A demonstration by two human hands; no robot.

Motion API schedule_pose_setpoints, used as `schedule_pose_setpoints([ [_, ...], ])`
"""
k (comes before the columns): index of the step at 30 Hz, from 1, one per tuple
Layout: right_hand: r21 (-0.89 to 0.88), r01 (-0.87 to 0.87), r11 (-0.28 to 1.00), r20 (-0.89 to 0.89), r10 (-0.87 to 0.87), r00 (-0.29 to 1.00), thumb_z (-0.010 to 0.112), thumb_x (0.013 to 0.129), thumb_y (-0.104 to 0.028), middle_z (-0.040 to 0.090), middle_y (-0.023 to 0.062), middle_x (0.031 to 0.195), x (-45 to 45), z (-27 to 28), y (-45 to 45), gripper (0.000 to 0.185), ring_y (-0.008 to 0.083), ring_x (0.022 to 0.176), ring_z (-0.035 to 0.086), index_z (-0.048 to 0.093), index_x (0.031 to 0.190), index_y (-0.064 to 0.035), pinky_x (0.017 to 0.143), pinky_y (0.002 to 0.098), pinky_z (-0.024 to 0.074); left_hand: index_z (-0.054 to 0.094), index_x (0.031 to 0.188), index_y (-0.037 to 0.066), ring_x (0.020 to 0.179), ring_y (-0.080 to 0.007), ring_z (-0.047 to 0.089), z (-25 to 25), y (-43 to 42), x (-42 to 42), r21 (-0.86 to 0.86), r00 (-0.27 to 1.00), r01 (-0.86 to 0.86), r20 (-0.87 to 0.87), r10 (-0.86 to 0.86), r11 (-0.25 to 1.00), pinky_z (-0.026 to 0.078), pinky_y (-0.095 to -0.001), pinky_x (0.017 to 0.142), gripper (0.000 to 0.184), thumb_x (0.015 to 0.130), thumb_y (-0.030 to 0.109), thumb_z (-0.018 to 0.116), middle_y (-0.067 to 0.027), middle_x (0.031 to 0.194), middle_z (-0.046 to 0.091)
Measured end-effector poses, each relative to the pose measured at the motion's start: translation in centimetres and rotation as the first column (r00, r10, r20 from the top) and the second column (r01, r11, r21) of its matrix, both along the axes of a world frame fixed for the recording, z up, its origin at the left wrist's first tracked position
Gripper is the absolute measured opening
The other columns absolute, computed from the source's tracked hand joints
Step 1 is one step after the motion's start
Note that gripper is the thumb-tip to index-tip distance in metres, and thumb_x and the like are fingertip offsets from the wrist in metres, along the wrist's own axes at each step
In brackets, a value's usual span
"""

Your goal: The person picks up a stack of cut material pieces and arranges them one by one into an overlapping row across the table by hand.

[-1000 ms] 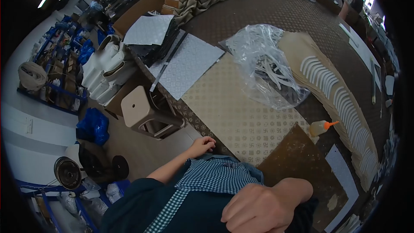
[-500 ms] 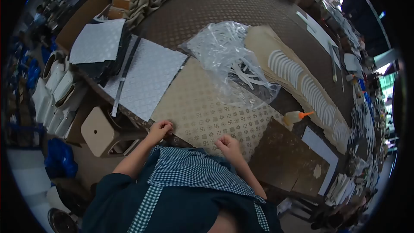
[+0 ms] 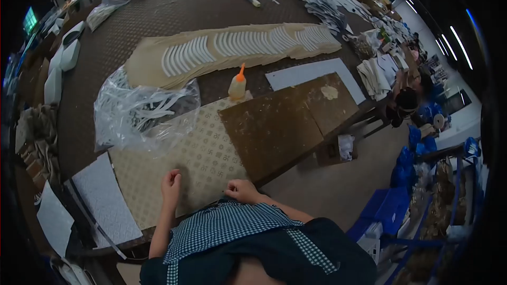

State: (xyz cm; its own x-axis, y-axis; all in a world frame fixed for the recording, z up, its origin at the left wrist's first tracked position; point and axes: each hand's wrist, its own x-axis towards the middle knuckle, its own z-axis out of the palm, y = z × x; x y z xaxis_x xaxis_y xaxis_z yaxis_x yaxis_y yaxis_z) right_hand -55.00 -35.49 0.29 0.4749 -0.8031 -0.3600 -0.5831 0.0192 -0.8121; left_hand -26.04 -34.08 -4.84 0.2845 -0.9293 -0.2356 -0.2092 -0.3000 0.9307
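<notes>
My left hand [image 3: 171, 184] hovers over the near part of a beige patterned sheet [image 3: 206, 150], its fingers curled in and nothing showing between them. Close to the sheet's front edge and my checked apron [image 3: 227, 227], my right hand [image 3: 242, 191] is closed, its fingertips turned under and hidden. Just right of that hand lies a brown board [image 3: 280, 126] with pale stains. Behind the sheet stands a glue bottle [image 3: 238, 85] with an orange nozzle. A clear plastic bag [image 3: 148, 111] of white strips overlaps the sheet's far left.
Overlapping beige pieces [image 3: 148, 58] bearing curved white strips run across the table's middle. A white sheet [image 3: 105, 195] lies at the left, another white sheet [image 3: 311, 76] behind the board. A person [image 3: 405, 100] is at the far right, near blue bags [image 3: 404, 163].
My view has swung to the right, so the table's contents appear turned and shifted left. Both hands stay near the patterned sheet; my right hand is now nearer the apron.
</notes>
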Motion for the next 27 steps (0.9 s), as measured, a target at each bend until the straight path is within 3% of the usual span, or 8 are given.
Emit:
schedule_pose_setpoints([
  [4,-0.050,-0.136,0.989,-0.080,0.131,0.988,0.063,0.087,-0.027,0.067,0.0118,0.085,-4.3,-1.6,-1.8,0.024,0.0231,0.075,0.062,0.068,0.098,-0.0058,0.067,0.0340,0.0492,0.052,0.125,0.000,0.121,-0.0303,0.046,1.0,-1.2,-4.6,-0.171,0.910,-0.117,0.375,0.175,0.978,0.037,-0.0412,0.101,0.043,0.087,0.017,0.059,-0.0189,0.129,0.049],
  [7,0.224,0.025,0.974,0.078,-0.043,0.996,0.064,0.088,-0.027,0.068,0.0078,0.090,-7.3,1.1,-4.3,0.026,0.0170,0.079,0.062,0.068,0.102,-0.0056,0.069,0.0314,0.0500,0.047,0.132,0.004,0.131,-0.0336,0.037,-1.5,-1.2,-6.1,-0.142,0.760,-0.100,0.627,0.168,0.985,0.028,-0.0448,0.108,0.051,0.086,0.020,0.059,-0.0178,0.138,0.043],
  [10,0.487,0.006,0.873,0.212,-0.124,0.969,0.063,0.090,-0.024,0.066,0.0075,0.102,-10.4,7.3,-9.0,0.030,0.0128,0.088,0.060,0.065,0.112,-0.0031,0.076,0.0269,0.0496,0.049,0.132,0.007,0.134,-0.0327,0.035,-3.2,-1.0,-7.5,-0.110,0.551,-0.116,0.820,0.156,0.987,0.025,-0.0473,0.109,0.050,0.085,0.023,0.058,-0.0136,0.143,0.041],
  [13,0.229,-0.227,0.946,0.584,0.053,0.810,0.061,0.091,-0.025,0.066,0.0057,0.091,-14.2,14.3,-13.9,0.028,0.0129,0.082,0.059,0.069,0.105,-0.0024,0.077,0.0269,0.0490,0.050,0.131,0.010,0.136,-0.0286,0.033,-3.8,-1.1,-7.6,-0.135,0.529,-0.153,0.826,0.196,0.979,0.024,-0.0473,0.109,0.047,0.087,0.025,0.057,-0.0097,0.143,0.042],
  [14,0.068,-0.349,0.935,0.716,0.198,0.670,0.059,0.092,-0.025,0.064,0.0056,0.087,-15.3,17.9,-15.0,0.027,0.0125,0.076,0.058,0.069,0.100,-0.0017,0.073,0.0269,0.0484,0.050,0.132,0.011,0.136,-0.0281,0.032,-4.0,-1.1,-7.5,-0.147,0.535,-0.141,0.821,0.200,0.979,0.025,-0.0461,0.109,0.046,0.088,0.025,0.055,-0.0089,0.143,0.042],
  [17,-0.547,-0.526,0.651,0.698,0.702,0.142,0.056,0.094,-0.029,0.061,0.0075,0.082,-17.6,29.5,-15.3,0.032,0.0158,0.070,0.057,0.069,0.090,0.0002,0.067,0.0292,0.0483,0.049,0.132,0.011,0.136,-0.0282,0.033,-4.4,-1.2,-7.3,-0.119,0.480,-0.151,0.859,0.178,0.981,0.024,-0.0451,0.109,0.046,0.089,0.025,0.054,-0.0091,0.143,0.042],
  [19,-0.690,-0.545,0.476,0.594,0.803,-0.051,0.057,0.094,-0.029,0.061,0.0075,0.082,-17.8,34.0,-13.2,0.032,0.0159,0.070,0.057,0.069,0.090,0.0003,0.066,0.0293,0.0483,0.048,0.134,0.012,0.136,-0.0279,0.032,-4.6,-1.5,-7.4,-0.084,0.464,-0.167,0.873,0.153,0.982,0.024,-0.0449,0.110,0.047,0.090,0.026,0.052,-0.0087,0.144,0.041],
  [27,-0.714,-0.583,0.389,0.535,0.840,-0.095,0.058,0.093,-0.030,0.061,0.0077,0.081,-15.7,33.7,-9.6,0.033,0.0165,0.069,0.057,0.069,0.092,0.0006,0.065,0.0299,0.0485,0.045,0.137,0.012,0.136,-0.0287,0.032,-4.5,-1.4,-7.2,-0.070,0.473,-0.141,0.872,0.129,0.988,0.023,-0.0440,0.110,0.049,0.091,0.028,0.048,-0.0089,0.144,0.040],
])
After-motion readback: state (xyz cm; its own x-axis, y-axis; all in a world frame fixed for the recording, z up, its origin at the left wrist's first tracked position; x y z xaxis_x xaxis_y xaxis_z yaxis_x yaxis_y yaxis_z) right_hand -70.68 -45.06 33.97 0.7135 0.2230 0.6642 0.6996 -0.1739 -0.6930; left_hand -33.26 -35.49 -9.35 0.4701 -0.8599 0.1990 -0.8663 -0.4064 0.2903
